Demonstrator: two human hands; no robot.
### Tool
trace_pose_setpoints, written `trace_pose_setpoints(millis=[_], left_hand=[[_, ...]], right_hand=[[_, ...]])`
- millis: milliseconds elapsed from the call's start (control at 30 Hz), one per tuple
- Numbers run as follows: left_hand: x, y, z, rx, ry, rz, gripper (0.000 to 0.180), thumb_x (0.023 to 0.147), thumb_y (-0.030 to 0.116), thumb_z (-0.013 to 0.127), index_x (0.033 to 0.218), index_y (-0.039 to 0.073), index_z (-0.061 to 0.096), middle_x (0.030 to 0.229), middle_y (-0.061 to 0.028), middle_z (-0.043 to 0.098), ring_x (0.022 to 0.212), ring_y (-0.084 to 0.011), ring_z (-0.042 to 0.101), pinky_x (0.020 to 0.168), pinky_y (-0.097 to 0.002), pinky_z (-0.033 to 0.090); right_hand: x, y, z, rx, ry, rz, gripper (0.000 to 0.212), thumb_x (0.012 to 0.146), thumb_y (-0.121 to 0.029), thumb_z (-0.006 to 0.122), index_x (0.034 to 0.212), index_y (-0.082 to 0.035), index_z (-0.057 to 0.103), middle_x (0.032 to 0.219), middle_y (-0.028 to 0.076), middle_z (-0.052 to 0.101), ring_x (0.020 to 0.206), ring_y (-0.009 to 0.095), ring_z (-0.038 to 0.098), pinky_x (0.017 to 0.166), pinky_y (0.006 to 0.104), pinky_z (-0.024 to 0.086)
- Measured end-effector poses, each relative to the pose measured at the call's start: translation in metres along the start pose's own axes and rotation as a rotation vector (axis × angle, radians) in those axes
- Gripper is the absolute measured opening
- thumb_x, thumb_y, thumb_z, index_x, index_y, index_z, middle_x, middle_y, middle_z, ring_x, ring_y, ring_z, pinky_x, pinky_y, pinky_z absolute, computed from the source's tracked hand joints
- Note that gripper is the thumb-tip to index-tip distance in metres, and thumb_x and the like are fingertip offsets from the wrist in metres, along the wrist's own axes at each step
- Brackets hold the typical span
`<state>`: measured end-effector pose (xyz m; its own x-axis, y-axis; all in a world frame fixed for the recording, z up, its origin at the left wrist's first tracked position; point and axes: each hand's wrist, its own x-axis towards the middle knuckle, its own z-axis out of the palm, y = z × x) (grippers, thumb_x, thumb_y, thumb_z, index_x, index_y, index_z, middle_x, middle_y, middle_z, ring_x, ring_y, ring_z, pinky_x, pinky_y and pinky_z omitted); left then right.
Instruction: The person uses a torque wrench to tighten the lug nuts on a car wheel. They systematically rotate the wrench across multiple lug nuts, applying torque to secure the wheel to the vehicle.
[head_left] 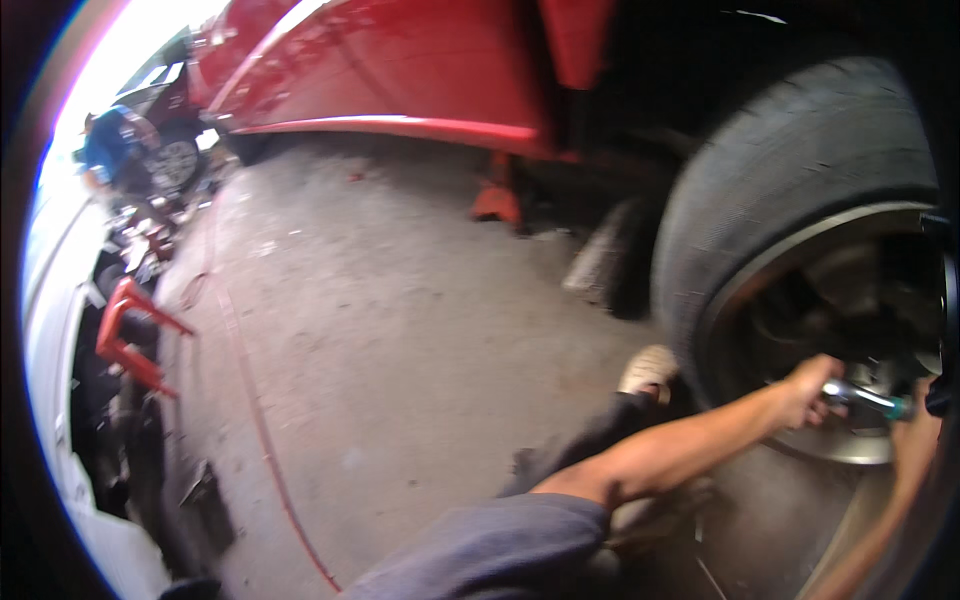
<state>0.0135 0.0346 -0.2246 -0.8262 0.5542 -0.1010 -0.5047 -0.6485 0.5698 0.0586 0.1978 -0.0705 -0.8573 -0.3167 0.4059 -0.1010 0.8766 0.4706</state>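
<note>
Left hand: here it is, the left hand (808, 393), fingers wrapped round the silver end of the tool.
Right hand: the right hand (915, 430) is up against the green end; blur and the dark rim of the view hide its fingers, so grip or not, I can't tell.
Tool: the silver-and-green tool (868, 398) sits between the hands, in front of the wheel (845, 447). Good form, I'd say: keep it square, wrists firm, knuckles off the metal.
Floor: worn, stained concrete (400, 370), a red hose (262, 435) snaking across.
Under the car: an orange-red stand (497, 205) below the red car (400, 85).
Far left: a person in blue (110, 148) bends by another wheel (174, 163).
</note>
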Motion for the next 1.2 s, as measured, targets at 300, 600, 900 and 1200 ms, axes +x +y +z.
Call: trace_pose_setpoints(millis=[300, 600, 900, 1200], left_hand=[[-0.035, 0.023, -0.017, 1.513, 0.345, 0.59, 0.046, 0.081, 0.036, 0.045, 0.081, -0.008, 0.06, 0.067, -0.0206, 0.062, 0.054, -0.029, 0.061, 0.055, -0.0394, 0.048], [-0.031, 0.019, -0.013, 0.568, 0.237, 0.1, 0.042, 0.089, 0.033, 0.045, 0.096, -0.007, 0.056, 0.091, -0.0182, 0.058, 0.082, -0.025, 0.056, 0.072, -0.0375, 0.046], [-0.021, 0.006, -0.015, 0.092, 0.095, 0.178, 0.041, 0.087, 0.04, 0.048, 0.105, 0.004, 0.053, 0.098, -0.0102, 0.059, 0.09, -0.0215, 0.055, 0.08, -0.0388, 0.045], [-0.014, 0.005, -0.014, 0.117, 0.249, 0.17, 0.03, 0.089, 0.025, 0.045, 0.093, -0.004, 0.052, 0.084, -0.0142, 0.059, 0.069, -0.0233, 0.059, 0.059, -0.0371, 0.051]], right_hand=[[-0.087, -0.186, 0.205, 1.153, 0.136, 0.458, 0.056, 0.064, -0.014, 0.07, 0.114, 0.001, 0.051, 0.112, 0.022, 0.053, 0.109, 0.033, 0.049, 0.093, 0.0412, 0.036], [-0.049, -0.046, 0.114, 0.18, -0.023, 0.16, 0.03, 0.063, -0.009, 0.065, 0.092, -0.003, 0.059, 0.074, 0.012, 0.06, 0.079, 0.027, 0.057, 0.081, 0.0481, 0.033], [0.019, -0.125, -0.059, -0.557, 0.699, -0.79, 0.012, 0.055, -0.015, 0.06, 0.064, -0.008, 0.064, 0.074, 0.004, 0.061, 0.082, 0.018, 0.054, 0.09, 0.0337, 0.039], [-0.018, -0.052, 0.02, 0.104, 0.119, 0.223, 0.029, 0.059, -0.008, 0.069, 0.086, -0.008, 0.061, 0.078, 0.012, 0.058, 0.083, 0.03, 0.052, 0.082, 0.0477, 0.035]])
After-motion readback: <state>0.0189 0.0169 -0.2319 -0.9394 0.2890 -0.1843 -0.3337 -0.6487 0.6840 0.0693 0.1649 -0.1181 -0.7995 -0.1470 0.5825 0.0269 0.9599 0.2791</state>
